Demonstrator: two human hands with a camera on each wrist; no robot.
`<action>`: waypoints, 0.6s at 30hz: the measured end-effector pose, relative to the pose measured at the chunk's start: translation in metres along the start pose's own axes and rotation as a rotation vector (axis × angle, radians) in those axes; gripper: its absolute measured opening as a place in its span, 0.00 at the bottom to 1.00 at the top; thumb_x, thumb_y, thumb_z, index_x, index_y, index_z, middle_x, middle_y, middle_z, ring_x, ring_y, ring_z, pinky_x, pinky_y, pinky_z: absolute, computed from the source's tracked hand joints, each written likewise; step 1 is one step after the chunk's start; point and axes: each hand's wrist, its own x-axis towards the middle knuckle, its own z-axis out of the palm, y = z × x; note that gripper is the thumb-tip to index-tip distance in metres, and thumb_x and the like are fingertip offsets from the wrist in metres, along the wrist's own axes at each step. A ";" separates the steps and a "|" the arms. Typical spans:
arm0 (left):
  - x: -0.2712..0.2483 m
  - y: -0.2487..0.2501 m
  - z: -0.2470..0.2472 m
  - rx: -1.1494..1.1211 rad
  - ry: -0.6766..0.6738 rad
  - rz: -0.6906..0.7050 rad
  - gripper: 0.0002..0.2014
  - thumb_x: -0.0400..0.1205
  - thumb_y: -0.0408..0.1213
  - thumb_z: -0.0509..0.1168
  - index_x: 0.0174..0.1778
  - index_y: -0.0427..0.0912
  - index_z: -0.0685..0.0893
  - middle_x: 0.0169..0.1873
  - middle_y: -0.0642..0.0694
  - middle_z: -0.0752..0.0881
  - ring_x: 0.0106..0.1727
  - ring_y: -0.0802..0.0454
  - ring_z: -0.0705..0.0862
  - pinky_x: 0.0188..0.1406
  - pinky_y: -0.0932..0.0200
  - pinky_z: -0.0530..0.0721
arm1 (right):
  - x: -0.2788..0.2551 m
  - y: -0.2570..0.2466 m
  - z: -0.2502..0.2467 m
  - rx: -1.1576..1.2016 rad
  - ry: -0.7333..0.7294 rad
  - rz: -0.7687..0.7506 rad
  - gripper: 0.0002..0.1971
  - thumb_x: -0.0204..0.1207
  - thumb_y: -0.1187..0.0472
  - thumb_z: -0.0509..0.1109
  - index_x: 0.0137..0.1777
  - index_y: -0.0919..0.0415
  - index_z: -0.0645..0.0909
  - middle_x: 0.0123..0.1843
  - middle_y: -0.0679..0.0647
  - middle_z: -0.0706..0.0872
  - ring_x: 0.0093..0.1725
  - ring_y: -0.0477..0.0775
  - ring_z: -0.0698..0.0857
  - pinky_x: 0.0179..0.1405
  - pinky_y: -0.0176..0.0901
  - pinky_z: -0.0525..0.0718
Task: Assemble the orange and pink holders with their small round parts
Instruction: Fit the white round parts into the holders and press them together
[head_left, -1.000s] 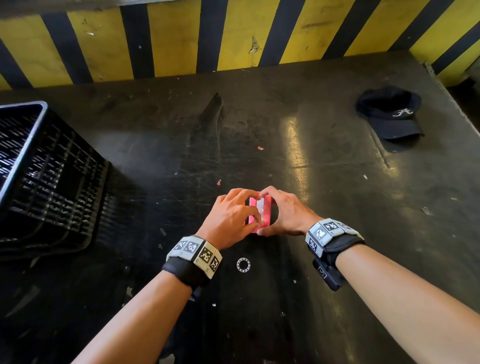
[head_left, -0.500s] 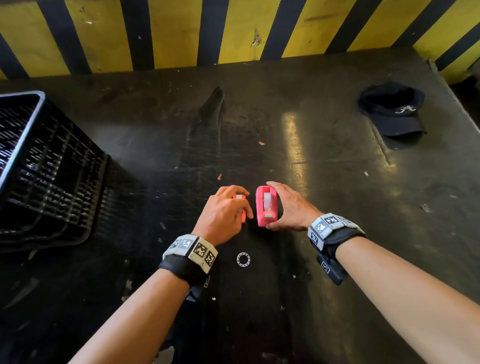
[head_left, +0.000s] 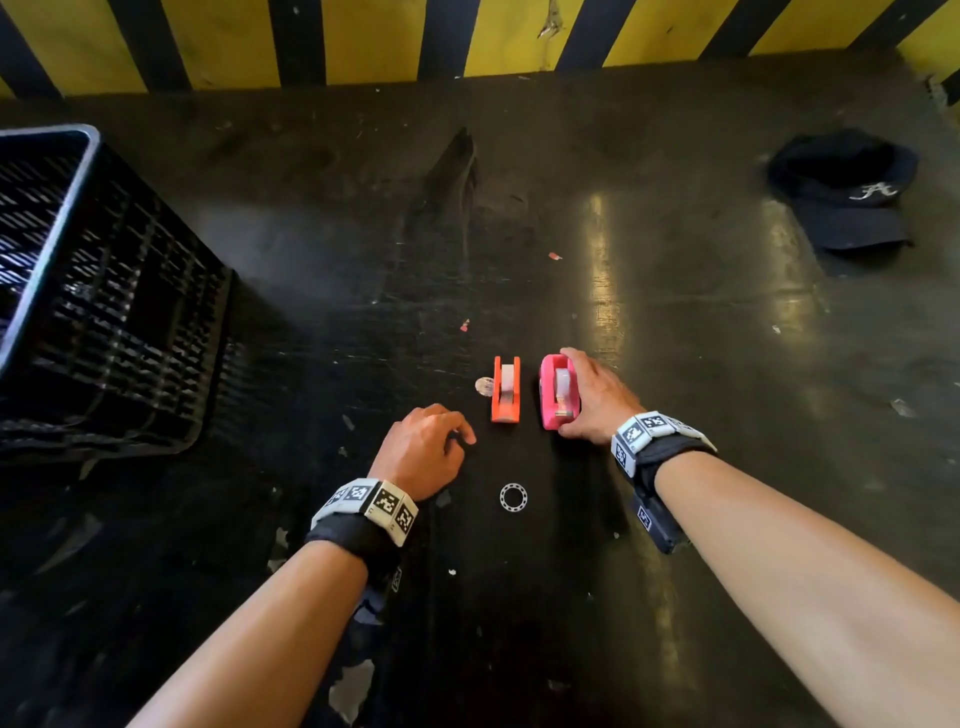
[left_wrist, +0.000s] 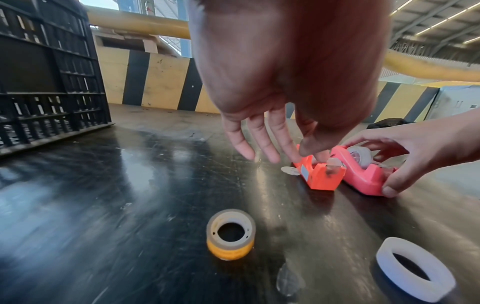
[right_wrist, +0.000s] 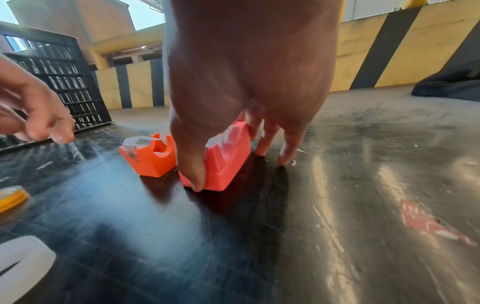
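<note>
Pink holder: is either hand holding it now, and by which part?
The right hand grips the pink holder on the table, thumb at its near end, fingers along its far side. The left hand holds nothing.

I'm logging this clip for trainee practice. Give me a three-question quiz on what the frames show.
1. True or false: the left hand grips the orange holder.
2. Which holder does the right hand hold? A pink B orange C neither
3. Fill in: the white ring lies on the ____.

Key: 1 false, it is off the holder, holding nothing. 2 A, the pink holder. 3 table.
</note>
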 end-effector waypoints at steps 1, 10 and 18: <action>0.000 -0.002 0.000 0.004 0.001 -0.008 0.11 0.82 0.36 0.65 0.55 0.54 0.89 0.56 0.51 0.87 0.56 0.50 0.85 0.59 0.45 0.86 | -0.001 -0.001 0.001 0.003 -0.018 0.014 0.67 0.58 0.56 0.91 0.89 0.47 0.46 0.89 0.57 0.62 0.85 0.66 0.68 0.80 0.64 0.73; -0.005 -0.027 0.005 0.068 -0.160 -0.125 0.29 0.75 0.51 0.75 0.73 0.58 0.77 0.67 0.50 0.81 0.69 0.47 0.81 0.67 0.40 0.84 | -0.066 -0.035 0.035 -0.095 0.304 -0.437 0.21 0.70 0.44 0.70 0.60 0.52 0.78 0.58 0.50 0.81 0.56 0.56 0.83 0.57 0.60 0.85; -0.028 -0.043 0.032 0.108 -0.183 -0.131 0.28 0.79 0.34 0.73 0.76 0.51 0.77 0.74 0.43 0.76 0.75 0.42 0.74 0.74 0.44 0.80 | -0.085 -0.035 0.080 -0.198 -0.102 -0.333 0.32 0.72 0.46 0.79 0.74 0.45 0.71 0.68 0.49 0.78 0.64 0.53 0.80 0.64 0.54 0.81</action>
